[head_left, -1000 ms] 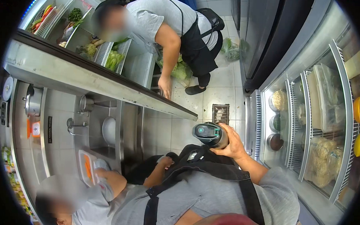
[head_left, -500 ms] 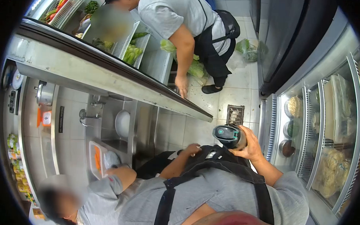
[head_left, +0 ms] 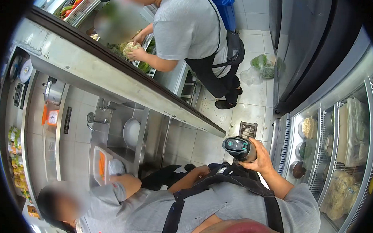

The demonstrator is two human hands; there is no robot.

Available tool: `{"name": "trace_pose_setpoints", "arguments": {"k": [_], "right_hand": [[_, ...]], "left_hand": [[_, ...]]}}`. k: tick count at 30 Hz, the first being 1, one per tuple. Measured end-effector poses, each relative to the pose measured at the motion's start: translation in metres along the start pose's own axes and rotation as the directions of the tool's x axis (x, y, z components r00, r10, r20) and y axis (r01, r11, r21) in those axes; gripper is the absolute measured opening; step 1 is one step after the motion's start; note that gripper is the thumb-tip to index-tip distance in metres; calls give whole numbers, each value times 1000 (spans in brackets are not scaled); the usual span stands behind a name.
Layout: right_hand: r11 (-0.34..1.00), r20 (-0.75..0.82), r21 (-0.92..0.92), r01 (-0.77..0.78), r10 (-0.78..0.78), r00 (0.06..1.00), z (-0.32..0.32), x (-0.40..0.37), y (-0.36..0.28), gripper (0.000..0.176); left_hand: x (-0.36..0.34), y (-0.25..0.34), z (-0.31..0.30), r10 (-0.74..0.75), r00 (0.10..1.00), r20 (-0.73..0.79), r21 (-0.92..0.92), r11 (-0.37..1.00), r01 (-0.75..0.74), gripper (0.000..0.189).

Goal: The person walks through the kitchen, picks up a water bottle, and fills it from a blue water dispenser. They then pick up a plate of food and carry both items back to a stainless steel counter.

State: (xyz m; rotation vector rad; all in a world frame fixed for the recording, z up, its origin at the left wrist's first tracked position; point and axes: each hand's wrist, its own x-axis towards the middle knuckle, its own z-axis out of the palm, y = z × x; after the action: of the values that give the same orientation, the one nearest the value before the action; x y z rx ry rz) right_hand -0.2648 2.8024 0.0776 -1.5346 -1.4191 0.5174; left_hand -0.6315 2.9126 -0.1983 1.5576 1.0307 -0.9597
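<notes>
A dark bottle [head_left: 246, 152] with a black and teal lid stands out in front of my chest. My right hand [head_left: 260, 157] is wrapped round its side, with the lid facing the camera. My left hand [head_left: 202, 171] is low at my waist, beside my black apron [head_left: 229, 174]. Its fingers are partly hidden by the apron, so I cannot make out whether it holds anything.
A co-worker in a grey shirt [head_left: 189, 26] handles a pale vegetable [head_left: 131, 49] over a chilled case. Another person [head_left: 109, 196] is beside me, near a tub of orange items [head_left: 97, 164]. A sink [head_left: 118, 124] is left, an open fridge [head_left: 335, 154] right, bagged greens [head_left: 262, 66] ahead.
The co-worker ahead has brought an arm up from the case's edge and now has both hands on a pale vegetable. My left hand has drawn in against the apron. The bottle remains held.
</notes>
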Motion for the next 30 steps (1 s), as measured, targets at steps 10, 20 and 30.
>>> {"name": "trace_pose_setpoints", "arguments": {"k": [10,20,30], "right_hand": [[998,-1,44,-41,41,999,4,-4,0,93],[997,30,55,-57,55,998,7,-7,0,93],[997,7,59,-43,42,999,3,-2,7,92]], "left_hand": [[-6,3,-52,-87,996,6,162,983,84,28],[-24,-4,-55,-26,948,-318,140,987,74,25],[-9,-2,-54,-20,927,-374,120,990,70,29]]}}
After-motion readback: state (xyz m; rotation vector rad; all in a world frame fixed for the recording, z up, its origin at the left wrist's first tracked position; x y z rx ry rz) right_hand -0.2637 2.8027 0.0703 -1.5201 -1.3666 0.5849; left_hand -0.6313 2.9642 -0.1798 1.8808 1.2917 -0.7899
